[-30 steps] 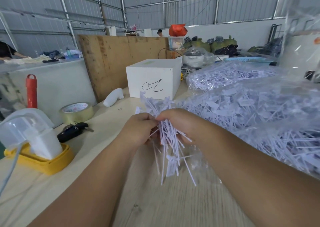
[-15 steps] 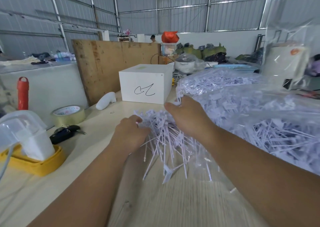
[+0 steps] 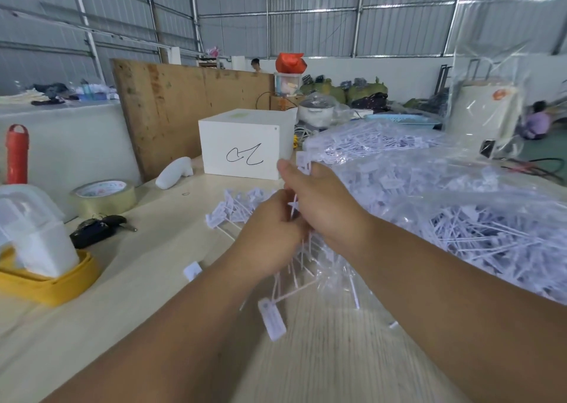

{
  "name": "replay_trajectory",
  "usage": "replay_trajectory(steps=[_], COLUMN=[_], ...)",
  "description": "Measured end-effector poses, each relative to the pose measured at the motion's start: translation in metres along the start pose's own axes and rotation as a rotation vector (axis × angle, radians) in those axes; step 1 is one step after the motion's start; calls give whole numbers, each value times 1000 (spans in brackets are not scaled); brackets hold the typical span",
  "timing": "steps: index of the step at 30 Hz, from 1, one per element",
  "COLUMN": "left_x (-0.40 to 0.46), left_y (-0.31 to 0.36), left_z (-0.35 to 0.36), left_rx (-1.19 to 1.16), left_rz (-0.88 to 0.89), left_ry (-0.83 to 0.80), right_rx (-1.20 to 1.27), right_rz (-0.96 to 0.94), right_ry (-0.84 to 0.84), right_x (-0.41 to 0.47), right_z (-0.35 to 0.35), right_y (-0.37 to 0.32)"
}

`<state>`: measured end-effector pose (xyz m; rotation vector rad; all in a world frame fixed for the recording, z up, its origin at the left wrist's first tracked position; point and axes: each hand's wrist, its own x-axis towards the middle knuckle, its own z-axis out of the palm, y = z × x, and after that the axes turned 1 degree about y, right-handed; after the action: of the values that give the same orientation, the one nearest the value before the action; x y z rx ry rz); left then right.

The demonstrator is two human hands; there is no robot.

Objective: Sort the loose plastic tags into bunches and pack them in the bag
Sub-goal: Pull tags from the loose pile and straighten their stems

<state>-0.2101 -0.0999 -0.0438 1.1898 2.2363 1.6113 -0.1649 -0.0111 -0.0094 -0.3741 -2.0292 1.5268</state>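
Left hand (image 3: 270, 237) gripping a fanned bunch of tags (image 3: 242, 206); right hand (image 3: 322, 206), lifted from a second ago, pinching more. Beyond the right hand, bag (image 3: 460, 206) heaped on the surface (image 3: 159, 249). Bunch growing, packing undone.

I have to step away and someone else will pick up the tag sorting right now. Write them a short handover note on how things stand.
Left hand: grips a bunch of white plastic tags, stems hanging down over the pale wooden table.
Right hand: holds the top of the same bunch, thumb raised.
Loose white tags lie on the table just beyond the hands.
Large clear plastic bag of tags sits at right.
Done: one bunch partly gathered.
Left: square it up, pack it in the bag, gather the loose tags.
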Motion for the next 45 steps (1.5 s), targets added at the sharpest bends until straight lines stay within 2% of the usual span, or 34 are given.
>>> replay_trajectory(steps=[3,6,8,11,13,17,19,21,23,25,28,30,33,37,39,41,45], left_x=[3,7,10,11,11,7,5,7,11,14,16,17,17,11,7,5,5], left_y=[-4,-12,-16,-14,-11,-5,-6,-7,-10,-12,-16,-19,-20,-12,-9,-7,-6], left_z=[-1,-9,-15,-19,-19,-18,-19,-23,-29,-38,-57,-66,-59,-32,-25,-23,-29], left_rx=[4,-72,-153,-286,-384,-547,-554,-520,-456,-488,-673,-770,-713,-618,-509,-430,-429], left_rz=[17,-24,-95,-168,-189,-148,-82,-7,49,63,-25,-91,-146,-143,-96,-71,-127], left_ry=[43,131,191,263,298,302,318,389,513,649,840,877,679,213,75,67,186], right_rx=[-191,-160,-373,-874,-1121,-1255,-1293,-1250,-1112,-945,-875,-814,-577,-280,-234,-220,-152], right_rz=[-23,-80,-167,-241,-329,-544,-579,-530,-452,-375,-337,-301,-228,-118,-121,-152,-102], right_ry=[-96,-127,-190,-577,-745,-649,-574,-488,-367,-267,-195,-142,-54,-103,-112,-113,-132], right_x=[-2,-12,-27,-47,-53,-53,-49,-44,-38,-31,-25,-22,-17,-14,-15,-17,-19], right_z=[2,-12,-26,-48,-54,-47,-43,-41,-41,-41,-40,-40,-34,-17,-8,-2,-5], right_y=[2,2,5,15,25,32,32,33,32,30,28,30,31,23,21,21,22])
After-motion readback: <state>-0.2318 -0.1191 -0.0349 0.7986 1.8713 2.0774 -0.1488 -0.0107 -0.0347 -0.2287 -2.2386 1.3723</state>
